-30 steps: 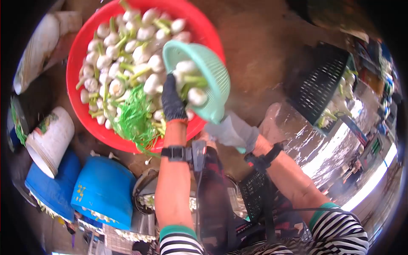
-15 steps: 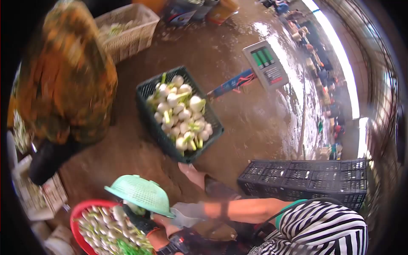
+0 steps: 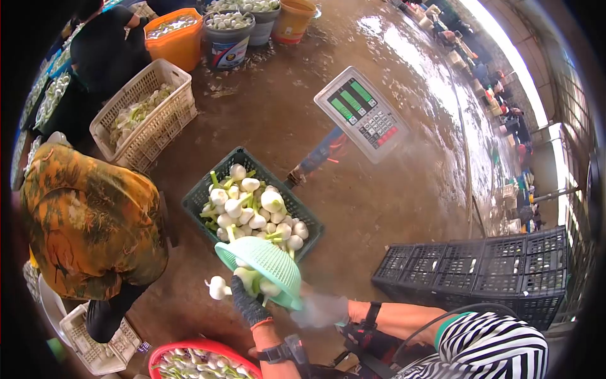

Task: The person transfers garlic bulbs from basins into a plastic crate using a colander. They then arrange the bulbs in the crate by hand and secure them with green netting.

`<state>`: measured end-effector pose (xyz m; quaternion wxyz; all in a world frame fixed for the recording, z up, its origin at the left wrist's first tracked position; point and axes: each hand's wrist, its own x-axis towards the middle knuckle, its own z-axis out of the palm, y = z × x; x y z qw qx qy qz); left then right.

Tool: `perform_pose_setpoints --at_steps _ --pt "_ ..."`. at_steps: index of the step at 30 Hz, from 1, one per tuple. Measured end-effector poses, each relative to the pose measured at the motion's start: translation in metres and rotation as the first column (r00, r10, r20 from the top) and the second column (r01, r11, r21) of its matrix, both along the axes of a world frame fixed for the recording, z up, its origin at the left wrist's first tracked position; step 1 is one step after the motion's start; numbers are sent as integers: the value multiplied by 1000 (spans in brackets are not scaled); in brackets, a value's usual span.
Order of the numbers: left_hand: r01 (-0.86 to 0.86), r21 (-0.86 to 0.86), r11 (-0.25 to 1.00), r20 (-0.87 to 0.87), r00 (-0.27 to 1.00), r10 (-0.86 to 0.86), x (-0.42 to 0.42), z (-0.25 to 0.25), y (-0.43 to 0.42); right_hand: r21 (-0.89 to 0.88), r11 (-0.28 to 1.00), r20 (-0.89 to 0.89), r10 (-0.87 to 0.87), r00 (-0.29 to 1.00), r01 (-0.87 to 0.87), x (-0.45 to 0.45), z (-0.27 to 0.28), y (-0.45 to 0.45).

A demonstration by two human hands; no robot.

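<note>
A mint-green colander is tipped on its side over the near edge of the dark green crate, its mouth toward the left. My right hand, in a pale glove and blurred, grips the colander's rim at the lower right. In a dark grey glove, my left hand is closed against garlic bulbs at the colander's mouth. One loose garlic bulb is just left of that hand, outside the colander. White garlic bulbs with green stems are heaped in the crate.
A scale display stands beyond the crate. Below is a red basin of garlic. Black crates line the right; a person in a patterned top is at left. Behind are a cream crate and buckets.
The colander has moved from above the red basin up and right to the green crate, both hands with it. A loose bulb now shows beside it. The view has shifted too.
</note>
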<state>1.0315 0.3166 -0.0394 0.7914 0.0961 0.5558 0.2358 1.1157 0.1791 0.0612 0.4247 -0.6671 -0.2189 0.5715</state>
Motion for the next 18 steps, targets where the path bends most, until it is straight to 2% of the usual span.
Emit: perform_pose_setpoints --at_steps 1,2,4,5,6,7,8,9,10,11,12,13,14,15,16,17,18 --pt "25 -4 1000 -29 999 -25 9 3 -2 34 998 -45 -59 997 61 4 -6 -6" --pt "35 -5 999 -21 999 -35 15 0 -4 -6 992 -182 -122 976 123 7 -14 -10" --pt "55 -9 998 -10 998 -55 26 -16 -9 -17 992 -226 -129 966 128 12 -22 -20" --pt "66 40 997 21 998 -67 32 -27 -13 15 997 -135 -70 988 73 19 -17 -22" --pt "129 -3 992 173 977 -127 36 -48 -12 29 999 -27 -45 999 46 22 -15 -20" --pt "134 -4 991 185 974 -131 44 -72 -20 16 1000 218 -10 976 7 26 -14 -17" --pt "199 -95 975 276 947 -166 58 -68 -16 -64 997 485 65 872 -39 27 -17 -15" --pt "200 -133 971 338 930 -145 66 -87 -23 -190 980 647 176 742 -67 34 -23 -12" --pt "152 -262 953 159 981 -113 78 -97 -27 -440 882 554 415 722 -170 45 -25 -5" --pt "268 -133 954 3 963 -270 82 -62 -22 -516 826 660 553 508 -228 50 -43 -6" --pt "471 21 882 -228 861 -455 76 -91 -19 -563 811 697 569 437 -159 56 -69 -9" --pt "679 119 725 -445 689 -572 72 -140 -25 -560 827 722 520 457 -56 64 -91 -8" --pt "645 158 748 -535 693 -484 74 -195 -60 -556 829 752 465 467 69 70 -103 -10" --pt "755 336 564 -590 635 -498 56 -175 -55 -532 845 759 447 473 54 77 -104 -11" --pt "841 397 369 -663 540 -519 39 -152 -52 -507 860 769 426 477 49 85 -103 -13" --pt "883 440 165 -739 460 -492 22 -129 -48 -479 876 783 398 478 54 91 -100 -16" --pt "924 382 -1 -821 339 -460 15 -118 -47 -406 912 763 306 569 54 94 -107 -26"
